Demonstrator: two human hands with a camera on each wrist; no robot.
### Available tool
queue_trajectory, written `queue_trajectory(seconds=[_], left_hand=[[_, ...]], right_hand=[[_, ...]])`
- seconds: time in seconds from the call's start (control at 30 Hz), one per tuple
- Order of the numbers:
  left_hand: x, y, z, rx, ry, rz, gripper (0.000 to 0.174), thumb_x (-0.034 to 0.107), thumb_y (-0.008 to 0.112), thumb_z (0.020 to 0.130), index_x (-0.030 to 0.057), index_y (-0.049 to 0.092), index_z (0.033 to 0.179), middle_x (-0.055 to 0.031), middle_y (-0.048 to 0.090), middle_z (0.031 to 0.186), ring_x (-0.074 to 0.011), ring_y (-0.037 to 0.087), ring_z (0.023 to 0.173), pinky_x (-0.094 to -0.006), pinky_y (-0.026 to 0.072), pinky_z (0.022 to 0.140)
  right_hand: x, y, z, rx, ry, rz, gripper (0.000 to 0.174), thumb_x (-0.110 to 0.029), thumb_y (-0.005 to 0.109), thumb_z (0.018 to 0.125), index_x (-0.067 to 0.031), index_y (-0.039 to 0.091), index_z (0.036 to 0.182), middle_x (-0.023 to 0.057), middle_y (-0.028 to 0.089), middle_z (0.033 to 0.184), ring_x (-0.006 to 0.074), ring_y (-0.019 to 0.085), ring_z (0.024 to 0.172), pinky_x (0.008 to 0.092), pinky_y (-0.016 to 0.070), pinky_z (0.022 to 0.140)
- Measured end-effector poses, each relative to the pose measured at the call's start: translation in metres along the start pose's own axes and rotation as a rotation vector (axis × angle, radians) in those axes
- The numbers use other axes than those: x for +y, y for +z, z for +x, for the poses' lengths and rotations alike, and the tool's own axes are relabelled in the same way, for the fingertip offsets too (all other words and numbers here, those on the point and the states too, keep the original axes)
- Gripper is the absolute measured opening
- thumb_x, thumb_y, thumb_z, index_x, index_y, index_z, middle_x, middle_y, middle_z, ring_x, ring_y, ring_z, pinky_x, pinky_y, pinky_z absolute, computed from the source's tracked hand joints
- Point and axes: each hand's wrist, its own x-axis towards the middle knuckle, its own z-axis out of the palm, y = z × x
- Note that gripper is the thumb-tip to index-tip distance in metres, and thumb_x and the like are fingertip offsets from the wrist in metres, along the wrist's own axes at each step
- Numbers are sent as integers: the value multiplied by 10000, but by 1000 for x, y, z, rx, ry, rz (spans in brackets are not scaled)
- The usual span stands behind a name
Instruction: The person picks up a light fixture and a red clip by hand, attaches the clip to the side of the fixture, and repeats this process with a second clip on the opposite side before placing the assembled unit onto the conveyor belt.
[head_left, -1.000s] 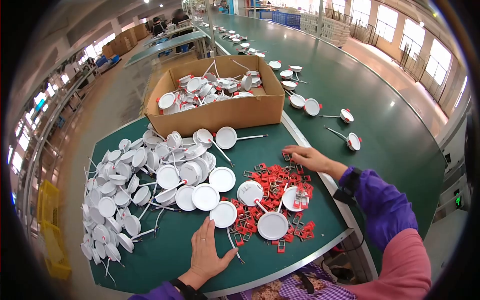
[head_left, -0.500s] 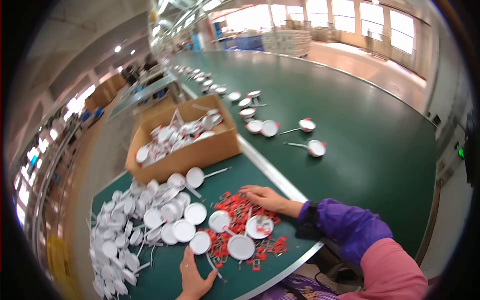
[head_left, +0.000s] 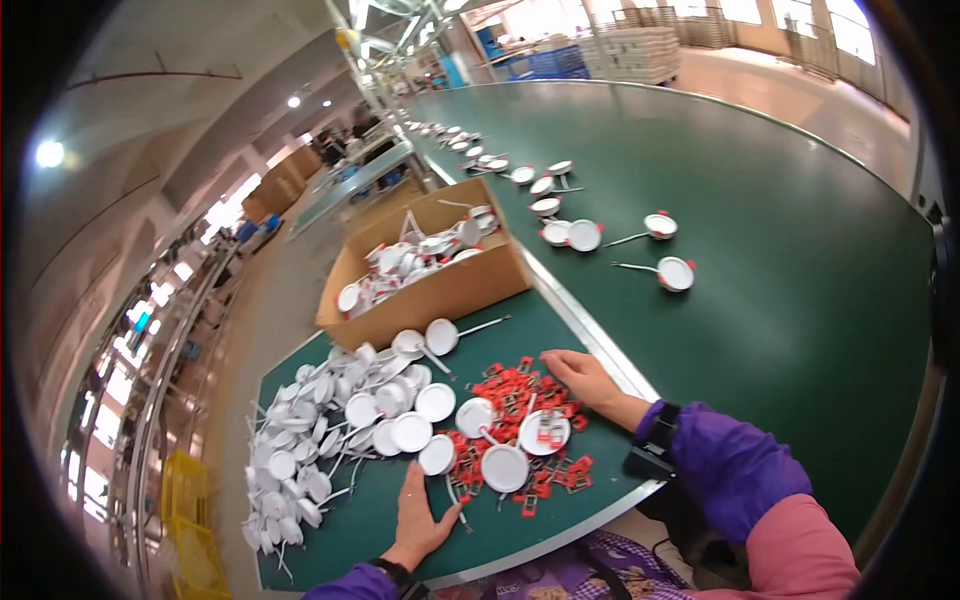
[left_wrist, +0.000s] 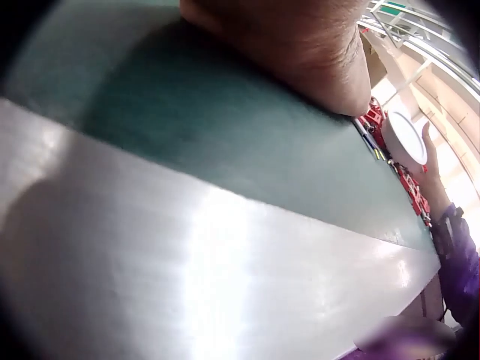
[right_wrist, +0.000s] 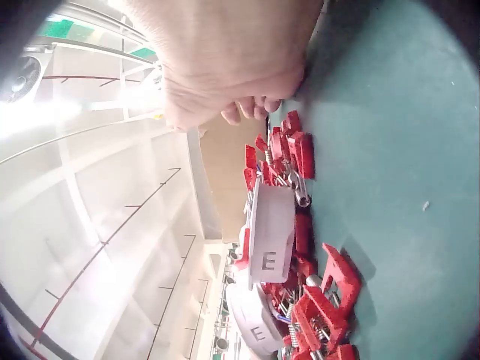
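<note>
My left hand (head_left: 420, 522) lies on the green table with fingers straight and thumb spread. Its fingertips are right at the rim of a round white downlight (head_left: 436, 456), whose cable trails toward me. At the far right edge of a heap of red spring clips (head_left: 512, 384), my right hand (head_left: 592, 384) rests with loosely extended fingers. Several white downlights lie on that heap, one facing up at the front (head_left: 505, 468) and another with clips on top of it (head_left: 533, 440). In the right wrist view, red clips (right_wrist: 341, 281) and white lamp housings (right_wrist: 271, 232) lie beyond the palm.
A large pile of white downlights (head_left: 283, 465) covers the left of the table. Behind it stands a cardboard box (head_left: 450, 290) of lamps with red clips. A metal rail (head_left: 590, 340) borders the wide green conveyor (head_left: 770, 240), where more clipped lamps lie in a line.
The head view has swung and tilted, shifting the whole scene within the frame. Both hands keep nearly the same places beside the downlight and the red clips.
</note>
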Motion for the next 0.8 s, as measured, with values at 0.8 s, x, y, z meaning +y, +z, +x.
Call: queue_trajectory(seconds=[0.8], left_hand=[[-2,1,3,9,21,46,871,415,627,780,-87,196,1347,-316,277,1357,-431,314,1253,-428,275,1040]], right_hand=[[8,-1,1,20,58,3,373,-334,528,917,25,632,911,-44,537,689,38,429,639,212,367,566]])
